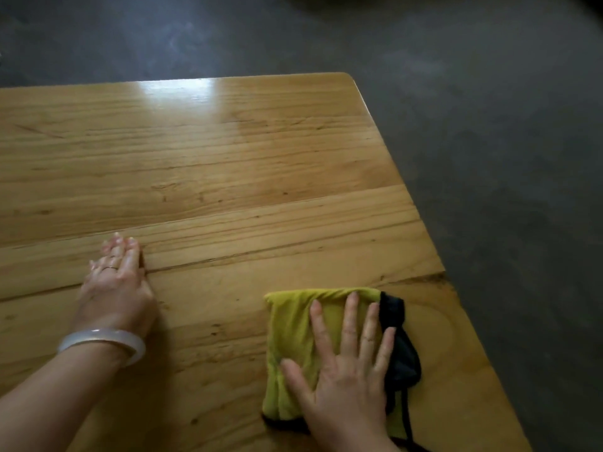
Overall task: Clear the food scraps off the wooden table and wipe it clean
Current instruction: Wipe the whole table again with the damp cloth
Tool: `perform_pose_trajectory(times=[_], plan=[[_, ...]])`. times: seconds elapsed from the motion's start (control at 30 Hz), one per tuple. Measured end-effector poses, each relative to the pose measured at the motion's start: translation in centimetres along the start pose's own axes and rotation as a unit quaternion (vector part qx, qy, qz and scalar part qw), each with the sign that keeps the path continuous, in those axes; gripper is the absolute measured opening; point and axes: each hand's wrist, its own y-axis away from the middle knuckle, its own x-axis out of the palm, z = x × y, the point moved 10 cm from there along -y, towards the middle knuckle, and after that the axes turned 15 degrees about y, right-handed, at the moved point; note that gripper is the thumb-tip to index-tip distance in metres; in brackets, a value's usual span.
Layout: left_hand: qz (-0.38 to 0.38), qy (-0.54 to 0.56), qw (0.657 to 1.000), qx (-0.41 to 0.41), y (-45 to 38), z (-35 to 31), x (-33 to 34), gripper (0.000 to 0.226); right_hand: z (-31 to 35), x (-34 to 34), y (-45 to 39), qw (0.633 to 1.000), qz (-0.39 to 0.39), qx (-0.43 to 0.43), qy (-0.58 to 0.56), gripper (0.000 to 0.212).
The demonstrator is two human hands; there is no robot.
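Yellow-black cloth (pixel 293 337) — folded, on table (pixel 228 158)

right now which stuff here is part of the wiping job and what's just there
In the job:
- yellow cloth, pressed flat by the right hand
- wooden table
- left hand, resting on the table

Just there:
- white bangle
- grey floor

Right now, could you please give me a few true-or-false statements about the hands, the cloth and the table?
1. The right hand presses flat on the yellow cloth. True.
2. The left hand grips the cloth. False: it rests edge-down on the bare wooden table, apart from the cloth.
3. The cloth lies near the table's right edge. True.
4. The left wrist is bare. False: it wears a pale bangle.
5. Food scraps lie beside the cloth. False: none are visible.
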Motion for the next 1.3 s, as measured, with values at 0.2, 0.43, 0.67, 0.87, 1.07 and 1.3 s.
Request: perform_pose_trajectory(times=[0.2, 0.43, 0.67, 0.87, 1.07, 1.3], plan=[[0.001, 0.133, 0.963, 0.234, 9.5, -12.8, 1.8, 0.041, 1.5, -1.6, -1.7, 0.983, -0.062, -0.173, 0.019, 0.073], [0.105, 0.094, 0.930, 0.340, 13.4, -22.9, 10.2, 0.055, -5.9, -1.9, -7.8, 0.989, -0.084, -0.121, 0.016, 0.064], [0.177, 0.043, 0.902, 0.392, 16.9, -27.0, 12.5, 0.048, -12.5, 1.1, -1.9, 0.993, -0.054, 0.102, 0.001, 0.070], [0.211, 0.053, 0.886, 0.411, 20.5, -24.2, 11.1, 0.040, -9.1, 3.1, 3.9, 0.987, -0.018, 0.161, -0.007, 0.070], [0.172, 0.012, 0.929, 0.326, 17.8, -18.0, 7.2, 0.050, -1.7, 1.2, 1.8, 0.998, -0.010, 0.068, -0.012, 0.075], [0.112, -0.047, 0.977, 0.174, 12.1, -10.9, 3.5, 0.054, 7.7, -2.7, -3.0, 0.995, -0.034, -0.067, -0.058, 0.068]])
